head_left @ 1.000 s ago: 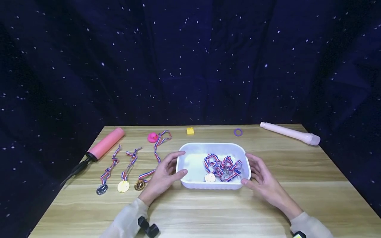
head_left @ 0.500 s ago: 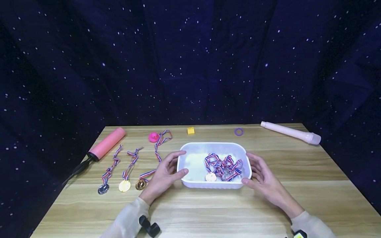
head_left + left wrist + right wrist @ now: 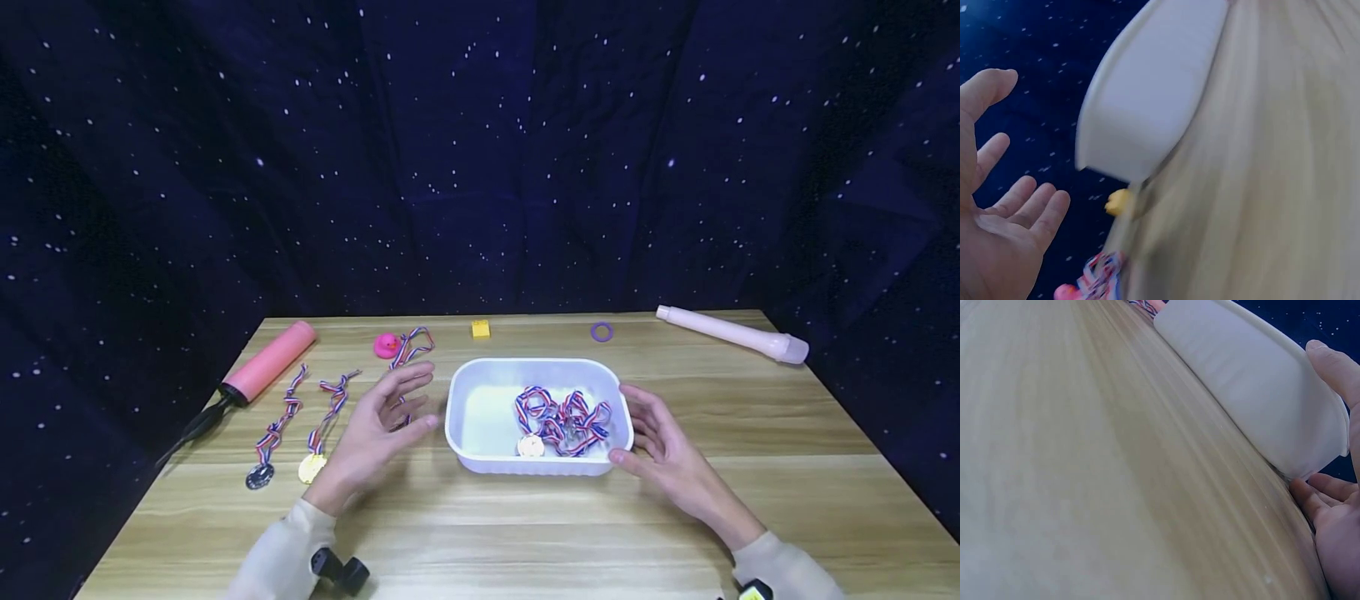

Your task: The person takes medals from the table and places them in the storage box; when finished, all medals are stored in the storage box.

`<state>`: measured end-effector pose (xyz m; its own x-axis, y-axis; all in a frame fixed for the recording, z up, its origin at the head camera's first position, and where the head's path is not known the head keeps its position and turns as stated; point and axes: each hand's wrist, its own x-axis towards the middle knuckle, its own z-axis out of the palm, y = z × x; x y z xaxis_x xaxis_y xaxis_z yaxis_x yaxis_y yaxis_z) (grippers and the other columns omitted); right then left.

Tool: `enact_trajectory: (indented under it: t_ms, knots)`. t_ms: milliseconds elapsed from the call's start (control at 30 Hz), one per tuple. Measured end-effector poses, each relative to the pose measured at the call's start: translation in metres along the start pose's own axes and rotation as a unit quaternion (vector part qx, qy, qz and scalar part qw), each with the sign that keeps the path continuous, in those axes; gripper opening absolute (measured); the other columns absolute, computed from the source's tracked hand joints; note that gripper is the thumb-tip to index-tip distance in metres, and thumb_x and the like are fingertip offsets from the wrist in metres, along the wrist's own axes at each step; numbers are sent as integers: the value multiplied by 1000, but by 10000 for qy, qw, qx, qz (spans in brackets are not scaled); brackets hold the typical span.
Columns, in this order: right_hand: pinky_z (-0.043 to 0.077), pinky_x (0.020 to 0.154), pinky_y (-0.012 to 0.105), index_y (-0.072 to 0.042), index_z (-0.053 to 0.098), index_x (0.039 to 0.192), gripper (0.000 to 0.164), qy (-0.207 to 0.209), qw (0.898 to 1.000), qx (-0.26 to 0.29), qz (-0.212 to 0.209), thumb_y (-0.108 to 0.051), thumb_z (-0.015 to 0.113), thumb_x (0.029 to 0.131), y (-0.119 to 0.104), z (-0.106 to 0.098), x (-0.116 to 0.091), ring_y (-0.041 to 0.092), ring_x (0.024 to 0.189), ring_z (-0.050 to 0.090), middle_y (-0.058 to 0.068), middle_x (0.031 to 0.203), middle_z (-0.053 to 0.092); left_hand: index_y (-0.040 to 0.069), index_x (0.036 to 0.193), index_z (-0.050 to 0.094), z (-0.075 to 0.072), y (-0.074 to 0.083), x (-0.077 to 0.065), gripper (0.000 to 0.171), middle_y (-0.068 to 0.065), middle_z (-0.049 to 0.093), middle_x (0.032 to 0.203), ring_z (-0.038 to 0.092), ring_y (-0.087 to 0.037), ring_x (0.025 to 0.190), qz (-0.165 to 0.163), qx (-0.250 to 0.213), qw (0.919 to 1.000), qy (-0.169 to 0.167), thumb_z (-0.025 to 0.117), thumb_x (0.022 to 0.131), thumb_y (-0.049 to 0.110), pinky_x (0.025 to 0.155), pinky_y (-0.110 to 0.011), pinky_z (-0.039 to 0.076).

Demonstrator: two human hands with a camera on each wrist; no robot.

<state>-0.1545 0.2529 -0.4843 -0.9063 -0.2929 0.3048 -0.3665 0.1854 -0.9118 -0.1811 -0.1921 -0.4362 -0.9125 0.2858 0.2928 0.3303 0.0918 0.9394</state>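
A white plastic bin [image 3: 480,463] sits on the table in front of me. Inside, toward its right, lie tangled red-white-blue ribbons [image 3: 573,425] and a gold medal [image 3: 531,446]. At the bin's right end my right hand [image 3: 667,458] holds on, thumb at the rim and fingers by the lower corner; the right wrist view shows this bin [image 3: 1241,375] too. My left hand [image 3: 375,437] is off the bin, fingers spread, over a medal's ribbon [image 3: 412,346] that it partly covers. Left of it lie a medal with a gold disc [image 3: 312,468] and one with a dark silver disc [image 3: 259,476].
A pink hand pump [image 3: 270,362] with a black nozzle lies at the left edge. Along the back are a pink rubber duck [image 3: 387,346], a yellow block [image 3: 481,329], a purple ring [image 3: 602,332] and a pale pink microphone-shaped stick [image 3: 731,333]. A starry dark cloth hangs behind.
My left hand has let go of the bin's left end and moved left, now hiding the bronze-coloured medal. My right hand and the bin stay where they were.
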Motion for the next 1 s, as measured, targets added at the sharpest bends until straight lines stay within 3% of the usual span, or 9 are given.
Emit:
enact_trajectory:
  t_ms: [200, 400, 500, 667, 833, 1000]
  knots:
    - [50, 114, 15, -8, 33, 170, 84, 32, 10000, -20, 16, 1, 79, 100, 0, 0, 1, 10, 143, 56, 29, 163, 47, 5, 161, 52, -31, 5, -14, 68, -19, 59, 159, 58, -35, 148, 97, 186, 9995, 221, 80, 99, -2, 122, -42, 52]
    - [51, 113, 16, -8, 33, 170, 84, 23, 10000, -34, 25, 1, 79, 100, 0, 0, 1, 10, 142, 56, 29, 163, 48, 7, 158, 57, -56, -6, -33, 66, -11, 62, 157, 63, -30, 142, 17, 735, 9965, 396, 84, 98, 1, 116, -33, 56]
    - [51, 113, 16, -9, 33, 170, 84, 35, 10000, -34, 38, 0, 79, 100, 0, 0, 1, 10, 142, 56, 28, 162, 49, 5, 154, 60, -66, -14, -42, 64, -16, 65, 153, 66, -33, 138, -83, 927, 9947, 426, 85, 96, -1, 113, -33, 58]
    - [51, 113, 16, -10, 34, 170, 84, 27, 10000, 1, 58, 0, 79, 101, 0, 0, 1, 10, 141, 57, 29, 162, 49, 9, 150, 64, -78, -22, -51, 63, -24, 69, 143, 73, -37, 124, -395, 1469, 9882, 194, 90, 92, 2, 103, -31, 63]
    - [52, 113, 17, -10, 33, 170, 84, 30, 10000, -12, 64, 0, 79, 100, 1, 0, 1, 11, 141, 57, 29, 162, 49, 18, 142, 72, -86, -25, -57, 59, -11, 76, 132, 75, -28, 113, -665, 2107, 9752, -126, 96, 88, 12, 97, -28, 63]
    - [52, 113, 17, -10, 33, 170, 85, 27, 9999, 7, 109, 0, 80, 100, 1, -1, 1, 12, 141, 57, 28, 162, 49, 18, 134, 78, -89, -28, -58, 55, -4, 75, 134, 75, -22, 112, -528, 2225, 9729, -333, 99, 84, 10, 99, -27, 63]
